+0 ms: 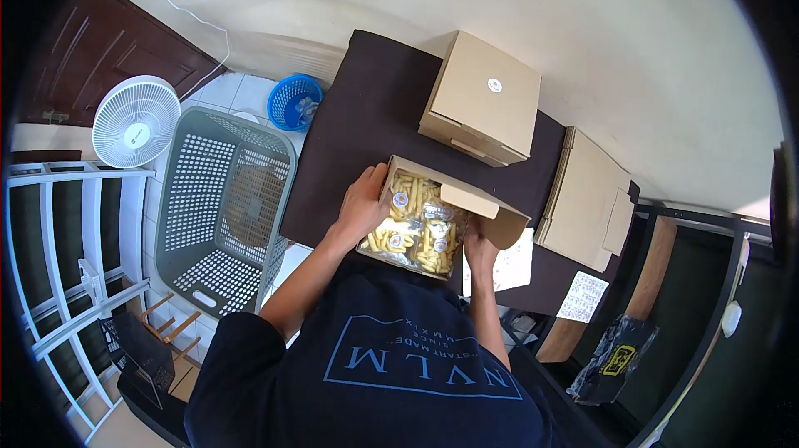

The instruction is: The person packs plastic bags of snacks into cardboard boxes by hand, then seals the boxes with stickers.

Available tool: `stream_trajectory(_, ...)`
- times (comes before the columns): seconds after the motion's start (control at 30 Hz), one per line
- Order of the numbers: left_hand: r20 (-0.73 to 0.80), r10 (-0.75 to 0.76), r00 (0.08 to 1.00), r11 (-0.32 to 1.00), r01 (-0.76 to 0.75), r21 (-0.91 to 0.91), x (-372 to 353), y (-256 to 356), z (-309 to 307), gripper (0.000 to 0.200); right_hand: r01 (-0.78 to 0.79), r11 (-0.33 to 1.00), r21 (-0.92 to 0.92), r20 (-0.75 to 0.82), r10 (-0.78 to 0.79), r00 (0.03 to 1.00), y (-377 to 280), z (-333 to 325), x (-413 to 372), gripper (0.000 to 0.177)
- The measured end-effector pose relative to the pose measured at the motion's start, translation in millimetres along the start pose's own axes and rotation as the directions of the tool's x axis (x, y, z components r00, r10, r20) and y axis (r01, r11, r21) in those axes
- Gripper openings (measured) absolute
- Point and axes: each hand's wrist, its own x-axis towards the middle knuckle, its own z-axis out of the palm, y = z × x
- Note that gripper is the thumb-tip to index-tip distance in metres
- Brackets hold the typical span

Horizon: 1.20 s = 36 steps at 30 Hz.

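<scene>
An open cardboard box (456,182) is at the front edge of the dark-covered table, its lid raised on the far side. Inside lie clear packs of pale yellow sticks (414,227) with round stickers. My left hand (364,201) grips the box's left side, fingers wrapped round its upper corner. At the right side, my right hand (478,250) holds the box below the lid flap; its fingers are partly hidden. Beyond it stand closed boxes (487,90) in a stack, the top one with a round sticker.
Flat cardboard (583,198) lies on the table's right (349,123), near sticker sheets (583,297) and a white sheet (513,265). To the left are a large grey-green basket (196,128), a blue basket (285,103) and a white fan (136,122). A dark shelf (699,340) stands right.
</scene>
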Motion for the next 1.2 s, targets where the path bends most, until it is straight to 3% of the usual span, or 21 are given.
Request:
stream_trajectory(0.27, 0.042, -0.02, 0.999, 1.0, 0.02, 0.002, -0.4, -7.0, 4.4, 0.02, -0.018, 0.998, -0.057, -0.024, 0.017, 1.0, 10.6, 13.6, -11.2, 0.023)
stream_trajectory(0.3, 0.015, -0.019, 1.0, 1.0, 0.019, -0.004, 0.2, -6.8, 7.0, 0.02, -0.243, 0.94, 0.241, 0.06, 0.235, 0.97, 10.3, 14.9, -6.8, 0.025)
stream_trajectory(0.33, -0.008, -0.018, 1.0, 1.0, 0.018, -0.012, 0.0, -6.6, 8.5, 0.021, -0.451, 0.746, 0.489, 0.201, 0.407, 0.891, 9.9, 15.7, -4.2, 0.026)
stream_trajectory(0.37, -0.003, -0.015, 1.0, 1.0, 0.015, -0.014, -0.3, -6.6, 8.8, 0.021, -0.452, 0.746, 0.49, 0.196, 0.411, 0.89, 9.9, 15.8, -3.0, 0.026)
stream_trajectory(0.43, 0.012, 0.001, 1.0, 1.0, -0.001, -0.007, 3.3, -6.3, 9.9, 0.021, -0.52, 0.553, 0.651, 0.261, 0.48, 0.837, -0.3, 13.9, 2.7, 0.029)
stream_trajectory(0.47, 0.009, 0.004, 1.0, 1.0, -0.004, -0.009, 4.2, -6.3, 11.5, 0.021, -0.525, 0.551, 0.649, 0.249, 0.498, 0.831, -2.4, 14.4, 2.2, 0.032)
stream_trajectory(0.5, -0.006, 0.0, 1.0, 1.0, 0.0, -0.019, 3.3, -7.3, 12.3, 0.021, -0.525, 0.551, 0.649, 0.251, 0.496, 0.831, 0.7, 14.6, 1.4, 0.032)
stream_trajectory(0.57, -0.024, -0.01, 1.0, 1.0, 0.009, -0.021, 1.0, -10.7, 9.5, 0.021, -0.453, 0.79, 0.414, 0.146, 0.433, 0.889, 19.9, 20.8, -2.9, 0.023)
stream_trajectory(0.6, -0.013, 0.023, 1.0, 1.0, -0.023, 0.001, -0.1, -11.7, 7.9, 0.02, -0.412, 0.86, 0.3, 0.133, 0.39, 0.911, 47.2, 24.7, -5.1, 0.025)
stream_trajectory(0.67, -0.002, 0.054, 0.999, 0.998, -0.054, 0.024, -3.6, -17.1, 7.9, 0.019, -0.27, 0.959, 0.09, 0.142, 0.256, 0.956, 42.2, 8.1, -9.7, 0.02)
stream_trajectory(0.7, 0.005, 0.074, 0.997, 0.996, -0.074, 0.054, -5.9, -25.6, 12.5, 0.019, -0.166, 0.986, 0.017, 0.142, 0.162, 0.976, 48.9, 4.8, -11.3, 0.019)
stream_trajectory(0.73, 0.012, 0.097, 0.995, 0.992, -0.097, 0.084, -6.8, -34.2, 16.6, 0.019, 0.03, 0.999, -0.03, -0.027, -0.031, 0.999, 35.9, 4.6, -12.4, 0.016)
stream_trajectory(0.77, 0.013, 0.097, 0.995, 0.992, -0.098, 0.084, -9.7, -42.5, 21.0, 0.019, 0.111, 0.993, -0.029, -0.078, -0.113, 0.991, 37.5, 5.4, -15.7, 0.013)
stream_trajectory(0.87, 0.067, 0.101, 0.993, 0.989, -0.107, 0.1, -16.3, -55.9, 25.9, 0.028, 0.313, 0.917, -0.246, 0.055, -0.309, 0.949, 56.4, 5.0, -30.5, 0.013)
stream_trajectory(0.93, 0.121, 0.264, 0.957, 0.941, -0.283, 0.188, -16.0, -48.0, 20.0, 0.052, 0.256, 0.956, -0.147, -0.008, -0.26, 0.966, 62.0, 6.0, -41.7, 0.016)
stream_trajectory(0.97, 0.12, 0.267, 0.956, 0.94, -0.286, 0.185, -19.7, -42.8, 16.3, 0.052, 0.239, 0.959, -0.15, 0.027, -0.238, 0.971, 67.7, 4.7, -44.6, 0.02)
stream_trajectory(1.03, 0.064, 0.155, 0.986, 0.955, -0.133, -0.267, -28.3, -12.6, -9.5, 0.08, 0.211, 0.966, -0.149, 0.104, -0.197, 0.975, 76.0, 6.4, -48.1, 0.028)
stream_trajectory(1.07, 0.059, 0.151, 0.987, 0.956, -0.131, -0.261, -31.0, -7.5, -19.5, 0.08, 0.198, 0.97, -0.145, 0.145, -0.177, 0.973, 78.7, 8.9, -48.0, 0.033)
stream_trajectory(1.13, 0.282, 0.161, 0.946, 0.953, -0.075, -0.293, -41.2, -1.1, -34.3, 0.105, 0.16, 0.987, 0.002, 0.141, -0.158, 0.977, 38.7, -14.0, -42.0, 0.047)
stream_trajectory(1.2, 0.316, 0.169, 0.934, 0.957, -0.08, -0.278, -49.9, 7.4, -40.2, 0.101, -0.026, 0.981, 0.191, 0.242, -0.022, 0.97, 0.4, -39.8, -46.1, 0.062)
